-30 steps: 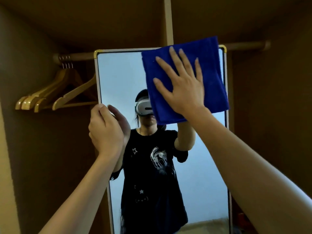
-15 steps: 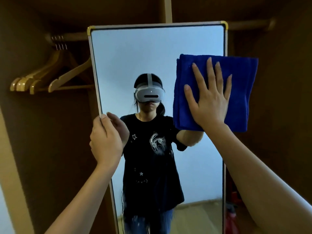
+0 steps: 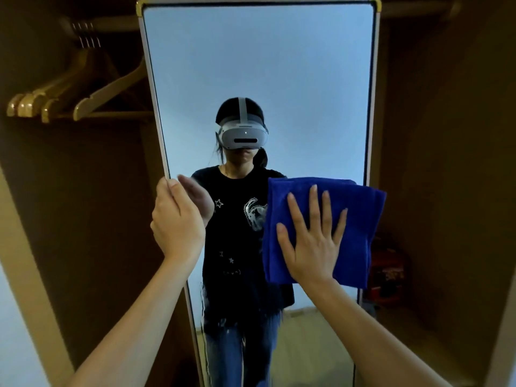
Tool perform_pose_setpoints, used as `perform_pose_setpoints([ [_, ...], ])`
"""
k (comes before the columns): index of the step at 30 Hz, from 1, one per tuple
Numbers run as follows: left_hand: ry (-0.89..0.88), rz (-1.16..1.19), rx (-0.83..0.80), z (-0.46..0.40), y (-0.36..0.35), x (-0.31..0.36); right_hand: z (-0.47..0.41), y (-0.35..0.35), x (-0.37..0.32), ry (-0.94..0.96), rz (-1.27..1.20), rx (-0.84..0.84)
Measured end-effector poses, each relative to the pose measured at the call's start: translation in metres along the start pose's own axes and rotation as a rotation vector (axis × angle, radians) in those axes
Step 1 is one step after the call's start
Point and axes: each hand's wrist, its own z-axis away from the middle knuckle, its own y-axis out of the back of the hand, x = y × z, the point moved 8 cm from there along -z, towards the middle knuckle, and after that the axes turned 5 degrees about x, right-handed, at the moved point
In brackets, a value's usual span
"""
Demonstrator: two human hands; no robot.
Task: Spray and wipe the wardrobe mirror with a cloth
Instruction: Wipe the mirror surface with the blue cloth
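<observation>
- Right hand lies flat on the folded blue microfibre cloth, fingers straight and spread, palm pressing cloth against the glass; it pinches nothing
- Cloth sits on the right half of the wardrobe mirror, about mid-height, and its right side goes over the mirror's right frame edge
- Left hand grips the left frame edge, fingers curled round it w/ thumb on the front, so the mirror is steadied while wiping
- To do this step well, I think: keep the palm flat and pressure even, so the whole cloth touches the glass, not only the fingertips
- Work in overlapping strokes toward the lower part; bottom of the glass shows small droplets or marks, so it probably needs wiping yet
- Keep the left grip firm, bc a push on the right side can swing or tilt the mirror
- Let the cloth run a bit over the frame edge, so no unwiped strip is left beside it
- Wooden hangers on the rail at left are well apart from the hands, no obstacle
- No spray bottle visible in this view
</observation>
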Motion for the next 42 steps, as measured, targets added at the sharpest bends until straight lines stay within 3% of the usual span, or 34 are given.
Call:
perform_pose_setpoints([
  [12, 0.025, 0.028, -0.022, -0.005, 0.0, -0.011, -0.117, 0.022, -0.077, 0.05, -0.035, 0.059],
  [19, 0.035, 0.058, -0.015, -0.004, 0.001, -0.01, -0.079, 0.013, -0.085, 0.068, -0.022, 0.046],
  [28, 0.03, 0.134, -0.055, -0.003, 0.003, -0.01, 0.016, -0.021, -0.109, 0.231, 0.034, -0.073],
  [36, 0.114, 0.235, -0.089, -0.002, 0.006, -0.01, -0.063, 0.0, -0.151, 0.341, -0.016, -0.042],
  [42, 0.257, 0.395, -0.191, -0.003, 0.007, -0.018, -0.088, 0.006, -0.175, 0.22, -0.017, -0.029],
])
